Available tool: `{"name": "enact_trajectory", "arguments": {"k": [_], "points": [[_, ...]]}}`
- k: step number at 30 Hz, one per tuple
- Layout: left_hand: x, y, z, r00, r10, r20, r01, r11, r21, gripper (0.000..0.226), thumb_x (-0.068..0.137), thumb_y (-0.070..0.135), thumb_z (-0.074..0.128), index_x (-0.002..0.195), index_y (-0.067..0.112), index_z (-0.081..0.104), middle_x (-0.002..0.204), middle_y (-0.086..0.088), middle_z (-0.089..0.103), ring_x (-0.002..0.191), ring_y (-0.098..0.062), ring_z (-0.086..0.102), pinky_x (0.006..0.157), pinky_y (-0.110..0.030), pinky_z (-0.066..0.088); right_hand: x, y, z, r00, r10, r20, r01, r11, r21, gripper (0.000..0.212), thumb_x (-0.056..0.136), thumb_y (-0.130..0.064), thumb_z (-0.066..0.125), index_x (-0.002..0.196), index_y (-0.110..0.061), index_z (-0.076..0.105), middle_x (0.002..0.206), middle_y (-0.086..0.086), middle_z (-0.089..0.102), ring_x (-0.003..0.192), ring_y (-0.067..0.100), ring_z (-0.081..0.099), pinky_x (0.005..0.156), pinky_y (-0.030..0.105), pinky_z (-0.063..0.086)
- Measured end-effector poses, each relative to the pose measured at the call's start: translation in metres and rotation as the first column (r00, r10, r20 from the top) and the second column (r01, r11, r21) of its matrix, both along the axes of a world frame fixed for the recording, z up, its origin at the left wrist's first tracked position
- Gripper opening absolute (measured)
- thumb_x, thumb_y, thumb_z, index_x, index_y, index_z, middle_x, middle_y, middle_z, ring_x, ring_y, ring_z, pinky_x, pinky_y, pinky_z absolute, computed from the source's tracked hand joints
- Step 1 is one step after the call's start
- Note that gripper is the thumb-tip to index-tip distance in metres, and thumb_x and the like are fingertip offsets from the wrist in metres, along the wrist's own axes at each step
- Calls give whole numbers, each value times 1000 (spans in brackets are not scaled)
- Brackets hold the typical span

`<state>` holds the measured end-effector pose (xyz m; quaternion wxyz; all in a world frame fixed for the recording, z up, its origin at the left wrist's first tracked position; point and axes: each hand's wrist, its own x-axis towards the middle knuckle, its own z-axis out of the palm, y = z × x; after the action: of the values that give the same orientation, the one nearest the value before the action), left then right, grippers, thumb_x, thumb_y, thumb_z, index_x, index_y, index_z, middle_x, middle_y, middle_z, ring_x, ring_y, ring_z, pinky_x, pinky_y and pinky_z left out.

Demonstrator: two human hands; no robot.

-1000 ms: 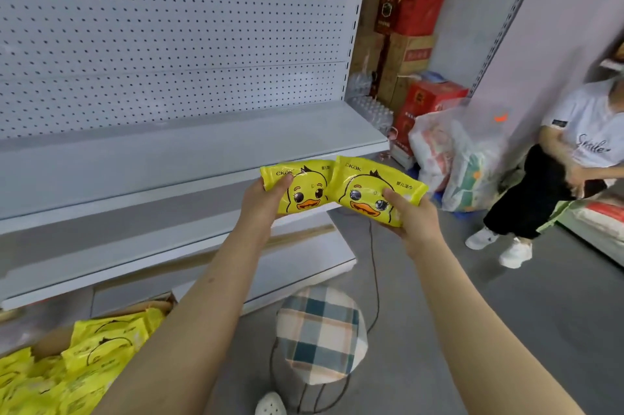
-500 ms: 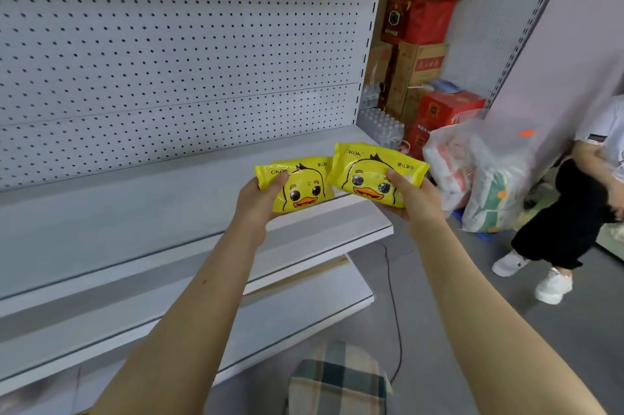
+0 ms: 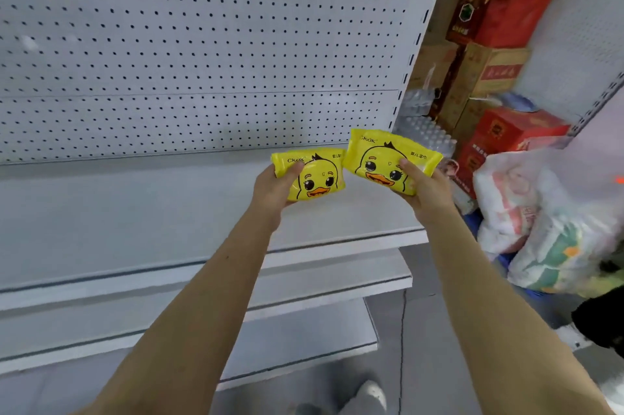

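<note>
as l hand [image 3: 275,190] grips duck pkt [image 3: 317,179], r hand [image 3: 427,193] grips 2nd pkt [image 3: 381,157]

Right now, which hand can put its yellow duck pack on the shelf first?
Probably the left. The left hand holds the left duck pack lower, squarely over the white shelf. The right hand holds the right duck pack higher and tilted, near the shelf's right end.

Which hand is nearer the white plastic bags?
Right. The right hand, holding a duck pack, is left of the bags; the left hand is farther left, by the shelf.
</note>
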<state>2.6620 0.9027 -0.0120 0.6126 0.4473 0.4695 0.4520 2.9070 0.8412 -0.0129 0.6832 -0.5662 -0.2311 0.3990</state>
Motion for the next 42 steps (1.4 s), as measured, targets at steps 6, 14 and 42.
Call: {"name": "enact_trajectory", "arguments": {"k": [6, 14, 42], "points": [[53, 59, -21, 991, 122, 49, -122, 993, -7, 9, 90, 32, 63, 97, 28, 62, 99, 3, 69, 85, -11, 67, 61, -23, 53, 57, 83, -21, 991, 131, 8, -131, 991, -13, 18, 84, -15, 71, 100, -21, 65, 98, 2, 73, 92, 20, 70, 75, 36, 58], [72, 104, -77, 996, 77, 45, -79, 996, 44, 7, 88, 33, 65, 93, 28, 64, 90, 8, 72, 80, -10, 69, 61, -24, 54, 92, 124, -72, 989, 149, 20, -149, 989, 7, 20, 85, -14, 69, 105, -15, 64, 108, 8, 71, 96, 24, 69, 79, 39, 57], [144, 189, -99, 999, 34, 43, -47, 939, 342, 5, 89, 31, 63, 92, 27, 63, 92, 5, 69, 78, -9, 66, 53, -22, 54, 154, 256, -91, 883, 18, 469, -26, 1000, 11, 12, 89, -4, 59, 93, -16, 62, 93, 2, 62, 76, 14, 57, 67, 28, 45]]}}
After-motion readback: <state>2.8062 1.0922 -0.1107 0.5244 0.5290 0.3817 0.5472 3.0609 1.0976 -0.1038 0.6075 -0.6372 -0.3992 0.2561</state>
